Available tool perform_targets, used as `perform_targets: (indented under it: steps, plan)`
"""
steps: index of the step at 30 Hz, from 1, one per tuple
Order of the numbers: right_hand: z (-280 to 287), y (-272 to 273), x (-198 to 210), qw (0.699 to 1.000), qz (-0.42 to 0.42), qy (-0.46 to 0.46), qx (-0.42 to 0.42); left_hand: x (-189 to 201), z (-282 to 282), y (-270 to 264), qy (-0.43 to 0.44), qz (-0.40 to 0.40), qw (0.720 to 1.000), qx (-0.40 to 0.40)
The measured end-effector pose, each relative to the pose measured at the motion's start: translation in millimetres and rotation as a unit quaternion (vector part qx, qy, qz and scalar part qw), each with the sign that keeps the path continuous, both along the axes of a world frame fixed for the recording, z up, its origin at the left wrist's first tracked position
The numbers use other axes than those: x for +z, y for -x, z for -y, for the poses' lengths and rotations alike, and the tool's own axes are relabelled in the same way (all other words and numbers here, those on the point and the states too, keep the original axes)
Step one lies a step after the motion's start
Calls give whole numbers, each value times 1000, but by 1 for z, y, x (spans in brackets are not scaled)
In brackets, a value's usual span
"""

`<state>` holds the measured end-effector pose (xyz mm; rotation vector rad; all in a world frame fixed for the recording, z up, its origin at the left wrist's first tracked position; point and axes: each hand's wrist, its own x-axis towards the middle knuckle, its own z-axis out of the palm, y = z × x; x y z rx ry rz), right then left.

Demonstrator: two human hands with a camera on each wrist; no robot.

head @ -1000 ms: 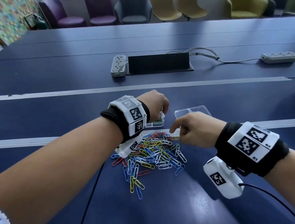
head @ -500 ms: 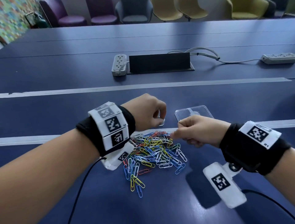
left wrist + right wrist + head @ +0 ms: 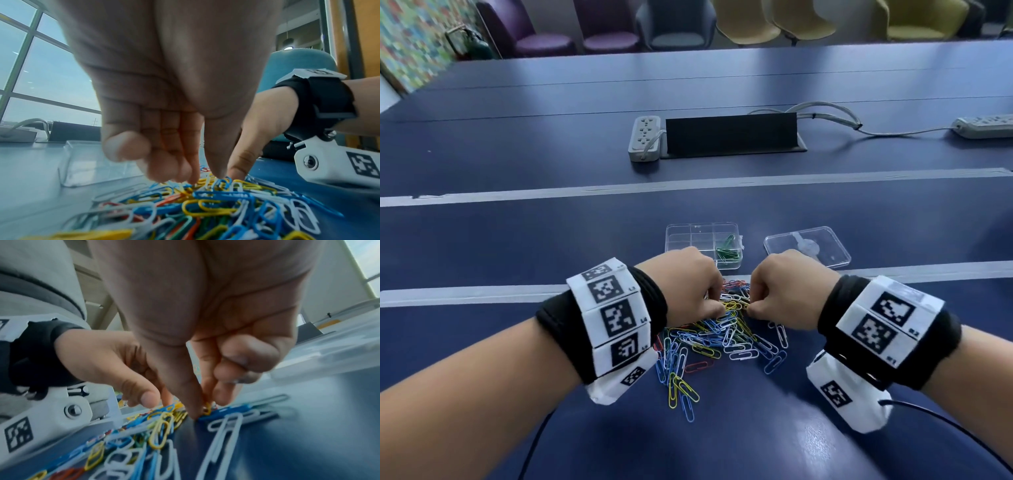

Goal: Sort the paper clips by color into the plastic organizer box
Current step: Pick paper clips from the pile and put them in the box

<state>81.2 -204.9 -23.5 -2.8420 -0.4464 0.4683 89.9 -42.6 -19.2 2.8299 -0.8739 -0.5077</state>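
A heap of coloured paper clips (image 3: 722, 339) lies on the blue table. Behind it stands the clear organizer box (image 3: 688, 236), with green clips (image 3: 727, 251) in its near right compartment. My left hand (image 3: 717, 305) reaches down with curled fingers, and its thumb and fingertips (image 3: 218, 173) touch the top of the heap. Whether it pinches a clip does not show. My right hand (image 3: 748, 308) is close beside it, and its thumb and forefinger pinch a yellow clip (image 3: 206, 408) at the heap's far edge.
The box's clear lid (image 3: 806, 250) lies flat to the right of the box. Farther back are a grey power strip (image 3: 645, 138), a black cable flap (image 3: 732, 133) and a second strip (image 3: 986, 126). Chairs line the far side.
My left hand drew back from the box to the heap, uncovering the box and its green clips. My right hand shifted left and down onto the heap, beside the left.
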Motion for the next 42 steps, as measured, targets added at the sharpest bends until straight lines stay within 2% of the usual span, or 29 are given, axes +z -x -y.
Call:
perform_targets:
  steps: [4, 10, 15, 21, 24, 30, 35, 39, 42]
  plan:
    - [6, -1, 4, 999, -41, -27, -12, -3, 8, -1, -6, 12, 1000, 19]
    - [8, -2, 10, 989, -85, -117, -22, -1, 17, -1, 8, 22, 1000, 16]
    - [2, 7, 12, 989, -107, -105, -21, -1, 12, 0, 39, -6, 999, 29]
    - [-5, 20, 12, 997, -73, -7, 24, 7, -7, 2, 115, -42, 990, 76]
    - [-8, 20, 9, 997, -62, 24, 42, 7, -15, 4, 108, -61, 989, 78]
    - [-2, 10, 10, 992, -116, -40, 3, 4, -20, 11, 86, -82, 988, 102]
    - [10, -1, 10, 959, -220, -171, -53, 0, -21, 16, 70, -101, 987, 104]
    - [13, -2, 7, 923, -289, -239, -84, -4, -27, 19, 44, -53, 996, 55]
    - [14, -2, 7, 896, -327, -283, -98, -8, -28, 18, 32, -33, 998, 48]
